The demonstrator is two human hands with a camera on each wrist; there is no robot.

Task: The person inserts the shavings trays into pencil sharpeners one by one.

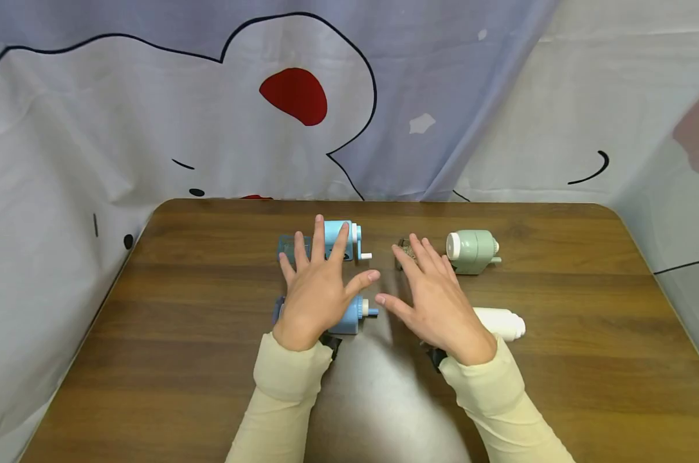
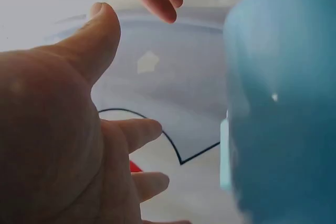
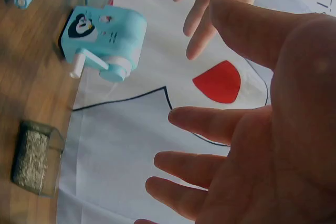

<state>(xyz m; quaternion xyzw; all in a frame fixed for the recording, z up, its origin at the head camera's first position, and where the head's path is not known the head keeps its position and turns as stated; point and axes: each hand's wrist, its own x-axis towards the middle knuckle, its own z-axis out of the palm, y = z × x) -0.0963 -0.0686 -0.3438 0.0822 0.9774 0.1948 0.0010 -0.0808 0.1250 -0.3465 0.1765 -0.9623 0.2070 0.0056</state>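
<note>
My left hand [image 1: 316, 292] hovers palm down with spread, straight fingers above two crank pencil sharpeners. Beyond its fingers stands the light blue sharpener [image 3: 105, 35], which has a penguin picture and a crank. Partly hidden under the palm is a blue sharpener [image 1: 346, 318], whose side [image 2: 286, 98] looms large in the left wrist view. Fingers apart, my right hand [image 1: 438, 302] is held over the space between a drawer of pencil shavings [image 3: 34, 161] and a white sharpener [image 1: 501, 323]. A green sharpener [image 1: 473, 251] stands right of its fingertips. Both hands hold nothing.
A clear bluish drawer [image 1: 287, 245] lies left of the light blue sharpener. All of this is on a brown wooden table [image 1: 586, 386]. A patterned cloth [image 1: 123, 116] hangs behind the table's far edge and around its sides.
</note>
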